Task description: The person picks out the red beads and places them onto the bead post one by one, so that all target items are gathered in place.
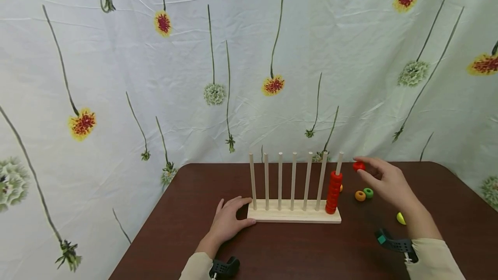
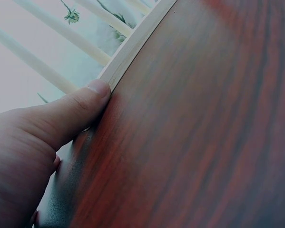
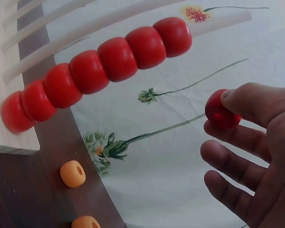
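A wooden peg rack [image 1: 295, 215] with several upright pegs stands on the table. Red beads [image 1: 333, 193] are stacked on its rightmost peg, whose top stays bare. My left hand [image 1: 228, 220] grips the left end of the rack's base, with the thumb [image 2: 97, 90] on the front edge and the index finger at the back corner. Up beside the stacked peg, my right hand [image 1: 389, 185] pinches one red bead [image 3: 219, 111] between thumb and index finger. Its other fingers are spread apart, and the bead is clear of the peg.
Right of the rack lie an orange bead [image 1: 360, 195], a green bead [image 1: 368, 192] and a yellow bead [image 1: 400, 218]. Another orange bead [image 1: 341, 188] is partly hidden behind the red stack. A flower-printed cloth [image 1: 241, 111] hangs behind the dark table [image 1: 295, 249].
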The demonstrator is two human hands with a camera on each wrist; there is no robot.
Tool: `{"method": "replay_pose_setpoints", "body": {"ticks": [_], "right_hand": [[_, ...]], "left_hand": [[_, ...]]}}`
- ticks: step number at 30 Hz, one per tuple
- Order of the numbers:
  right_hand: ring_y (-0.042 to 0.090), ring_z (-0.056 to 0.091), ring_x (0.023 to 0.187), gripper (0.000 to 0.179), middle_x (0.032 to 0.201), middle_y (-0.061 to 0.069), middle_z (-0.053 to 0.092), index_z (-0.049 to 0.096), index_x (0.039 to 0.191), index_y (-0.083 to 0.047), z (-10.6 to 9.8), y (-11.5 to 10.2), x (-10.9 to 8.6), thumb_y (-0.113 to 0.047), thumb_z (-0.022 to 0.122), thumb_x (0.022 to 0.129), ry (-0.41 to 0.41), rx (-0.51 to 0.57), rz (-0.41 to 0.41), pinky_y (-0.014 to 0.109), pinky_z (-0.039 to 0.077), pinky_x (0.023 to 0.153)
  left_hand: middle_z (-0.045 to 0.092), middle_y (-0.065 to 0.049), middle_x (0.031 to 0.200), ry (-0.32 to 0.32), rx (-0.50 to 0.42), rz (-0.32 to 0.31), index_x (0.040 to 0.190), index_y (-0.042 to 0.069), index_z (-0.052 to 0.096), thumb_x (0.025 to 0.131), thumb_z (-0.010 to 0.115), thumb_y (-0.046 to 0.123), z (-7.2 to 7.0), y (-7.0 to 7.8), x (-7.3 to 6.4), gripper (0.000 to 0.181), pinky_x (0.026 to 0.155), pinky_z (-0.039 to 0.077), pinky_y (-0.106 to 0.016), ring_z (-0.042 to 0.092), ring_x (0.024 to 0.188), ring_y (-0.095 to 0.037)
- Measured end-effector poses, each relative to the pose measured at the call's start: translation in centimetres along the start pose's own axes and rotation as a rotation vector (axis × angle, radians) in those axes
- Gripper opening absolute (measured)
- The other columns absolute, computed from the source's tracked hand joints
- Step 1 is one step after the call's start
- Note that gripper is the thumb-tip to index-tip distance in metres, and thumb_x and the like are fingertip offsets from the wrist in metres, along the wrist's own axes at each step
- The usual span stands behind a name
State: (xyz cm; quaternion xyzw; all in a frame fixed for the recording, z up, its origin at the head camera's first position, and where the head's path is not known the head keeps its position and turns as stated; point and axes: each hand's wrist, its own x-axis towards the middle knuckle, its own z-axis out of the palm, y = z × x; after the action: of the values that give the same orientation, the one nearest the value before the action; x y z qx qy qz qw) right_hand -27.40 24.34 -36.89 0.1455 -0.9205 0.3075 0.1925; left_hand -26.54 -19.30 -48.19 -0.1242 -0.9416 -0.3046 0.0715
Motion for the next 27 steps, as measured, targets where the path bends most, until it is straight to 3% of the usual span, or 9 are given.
{"method": "replay_pose_setpoints", "body": {"ticks": [11,15,27], "right_hand": [[-0.011,0.051,0.075,0.033,0.119,0.022,0.067,0.054,0.123,-0.007,0.2,-1.7,0.0,-0.024,0.067,0.097,0.143,0.069,-0.003,0.023,0.049,0.053],[-0.010,0.052,0.073,0.033,0.117,0.021,0.068,0.055,0.122,-0.008,0.5,-2.4,0.1,-0.025,0.068,0.097,0.186,0.089,-0.018,0.023,0.048,0.052],[-0.002,0.054,0.058,0.034,0.076,0.012,0.070,0.057,0.123,-0.008,0.9,-4.3,0.2,-0.015,0.072,0.094,0.363,0.103,-0.021,0.019,0.046,0.049]], "left_hand": [[0.061,-0.003,0.142,-0.005,-0.005,-0.006,0.138,0.023,0.061,0.081,0.080,0.046,0.0,0.0,0.0,0.064,0.121,0.011,-0.069,0.046,0.143,-0.030],[0.060,-0.003,0.142,-0.005,-0.005,-0.015,0.138,0.024,0.061,0.081,0.080,0.046,-0.1,-0.1,0.0,0.064,0.121,0.010,-0.069,0.045,0.143,-0.030],[0.061,-0.003,0.142,0.003,0.004,-0.002,0.138,0.023,0.061,0.081,0.081,0.046,0.0,-0.2,0.1,0.065,0.121,0.011,-0.069,0.046,0.142,-0.030]]}}
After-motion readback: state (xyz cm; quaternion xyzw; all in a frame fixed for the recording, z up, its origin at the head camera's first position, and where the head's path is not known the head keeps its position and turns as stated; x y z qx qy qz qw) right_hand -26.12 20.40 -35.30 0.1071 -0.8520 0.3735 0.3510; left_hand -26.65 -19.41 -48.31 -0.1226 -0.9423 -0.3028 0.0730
